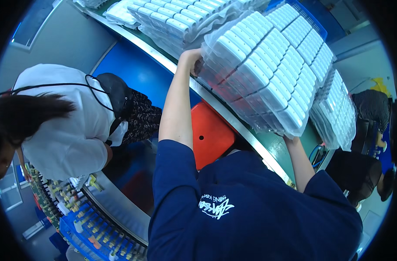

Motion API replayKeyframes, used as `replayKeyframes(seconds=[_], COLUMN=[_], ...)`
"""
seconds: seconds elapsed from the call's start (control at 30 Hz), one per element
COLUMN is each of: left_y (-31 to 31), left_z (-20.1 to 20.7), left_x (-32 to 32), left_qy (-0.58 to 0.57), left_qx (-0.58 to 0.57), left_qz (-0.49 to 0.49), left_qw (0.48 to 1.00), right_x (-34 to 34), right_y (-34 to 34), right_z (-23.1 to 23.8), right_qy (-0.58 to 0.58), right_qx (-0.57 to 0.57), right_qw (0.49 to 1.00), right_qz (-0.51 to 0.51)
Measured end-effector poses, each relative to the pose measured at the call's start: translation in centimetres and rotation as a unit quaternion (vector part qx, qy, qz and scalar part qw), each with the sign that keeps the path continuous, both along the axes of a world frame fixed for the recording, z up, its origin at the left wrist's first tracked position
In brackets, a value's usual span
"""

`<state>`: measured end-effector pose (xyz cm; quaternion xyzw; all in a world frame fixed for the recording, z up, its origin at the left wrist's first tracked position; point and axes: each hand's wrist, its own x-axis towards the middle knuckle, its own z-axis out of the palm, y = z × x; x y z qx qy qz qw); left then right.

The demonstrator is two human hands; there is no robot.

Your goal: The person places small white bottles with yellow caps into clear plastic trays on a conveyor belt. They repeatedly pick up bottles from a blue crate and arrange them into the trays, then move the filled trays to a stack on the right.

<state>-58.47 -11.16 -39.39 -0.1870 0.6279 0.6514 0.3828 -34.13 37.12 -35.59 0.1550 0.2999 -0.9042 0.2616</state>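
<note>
A tall stack of clear plastic trays (233,82), filled with rows of white, rounded rectangular plastic cases (277,65), is held at its two near corners. My left hand (193,60) grips the stack's left corner, its fingers partly hidden behind the trays. At the lower right corner, my right hand (290,139) holds the trays from beneath, with most of its fingers out of sight. The stack leans over the edge of a green-topped bench (272,150); whether it rests on the surface cannot be told.
More filled trays stand at the left (172,19) and right (335,108) of the stack. A red stool (209,135) is tucked by the bench edge. To my left, a person in white (68,117) leans over a curved conveyor line (107,195) bearing small parts. Another person (372,106) is at far right.
</note>
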Motion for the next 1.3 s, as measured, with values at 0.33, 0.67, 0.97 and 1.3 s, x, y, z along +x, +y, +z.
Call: replayKeyframes(seconds=[0.33,0.67,0.97,1.3], left_y=[1.1,2.2,2.6,3.0], left_z=[-0.6,3.2,5.0,-2.3], left_x=[-0.5,-0.2,1.7,3.5], left_qy=[-0.057,-0.051,-0.035,0.032], left_qx=[-0.028,-0.08,-0.114,0.031], left_qz=[0.008,-0.057,-0.076,-0.004], left_qw=[0.998,0.994,0.99,0.999], right_x=[1.8,2.9,3.1,2.1], right_y=[-2.2,-2.4,-4.6,1.9], right_z=[1.8,0.3,1.6,-5.6], right_qy=[0.005,-0.099,-0.164,-0.031], right_qx=[-0.009,0.025,-0.007,0.103], right_qw=[0.998,0.995,0.985,0.993], right_qz=[0.054,-0.008,-0.048,-0.047])
